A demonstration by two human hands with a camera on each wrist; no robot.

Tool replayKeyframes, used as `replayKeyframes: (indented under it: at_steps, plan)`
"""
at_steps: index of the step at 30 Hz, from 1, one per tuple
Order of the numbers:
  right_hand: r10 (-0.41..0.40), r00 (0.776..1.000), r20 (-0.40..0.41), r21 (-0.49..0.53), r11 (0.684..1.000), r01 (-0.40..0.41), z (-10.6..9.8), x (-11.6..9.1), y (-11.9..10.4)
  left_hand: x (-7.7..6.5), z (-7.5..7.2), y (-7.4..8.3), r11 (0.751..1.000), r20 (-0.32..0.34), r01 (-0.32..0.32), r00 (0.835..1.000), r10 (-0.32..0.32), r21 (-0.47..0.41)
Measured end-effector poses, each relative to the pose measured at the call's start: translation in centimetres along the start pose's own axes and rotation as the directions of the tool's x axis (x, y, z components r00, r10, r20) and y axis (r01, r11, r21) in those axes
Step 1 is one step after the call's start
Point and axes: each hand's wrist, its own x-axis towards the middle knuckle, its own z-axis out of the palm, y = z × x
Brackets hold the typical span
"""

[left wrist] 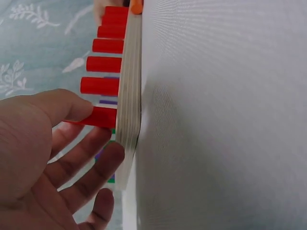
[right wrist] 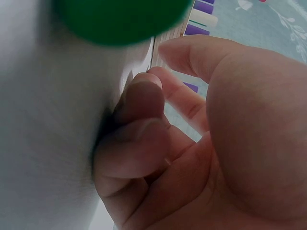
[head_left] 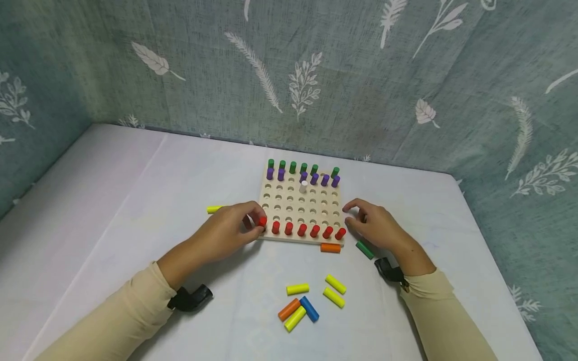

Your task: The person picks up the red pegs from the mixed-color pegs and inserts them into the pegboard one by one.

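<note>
My left hand [head_left: 228,228] pinches a red peg [head_left: 262,221] between thumb and fingers at the front left corner of a wooden pegboard [head_left: 293,241]. In the left wrist view that red peg [left wrist: 101,117] stands against the board's face, in line with several other red pegs [left wrist: 100,86]. Its lower end is hidden. Beside the board's right edge rests my right hand [head_left: 377,224], fingers loosely bent and holding nothing. Purple pegs [head_left: 281,175] and green pegs [head_left: 293,167] fill most of the two back rows, with one white peg [head_left: 303,187] in front of them.
An orange peg [head_left: 330,248] lies along the board's front edge, and a green peg [head_left: 365,250] near my right wrist. Closer in lie loose yellow pegs [head_left: 297,289], a blue peg [head_left: 309,309] and another orange peg [head_left: 289,310]. One yellow peg [head_left: 214,209] lies behind my left hand.
</note>
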Motion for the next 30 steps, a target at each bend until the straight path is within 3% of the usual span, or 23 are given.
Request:
replayKeyframes:
  at_steps: [18,25,30]
  plan:
    - [0.002,1.0,0.007,-0.008,1.0,-0.002,-0.17,0.1,0.05,0.0,-0.08,0.07,0.999,0.025,0.004,1.0,-0.004,0.034]
    - [-0.017,1.0,-0.02,-0.007,1.0,0.017,-0.26,0.19,-0.02,0.1,0.01,0.28,0.996,-0.004,-0.033,0.999,0.034,0.086]
    - [-0.004,1.0,0.005,-0.008,1.0,0.004,-0.15,0.25,0.02,-0.08,0.17,0.1,0.993,-0.009,-0.038,0.999,0.039,0.112]
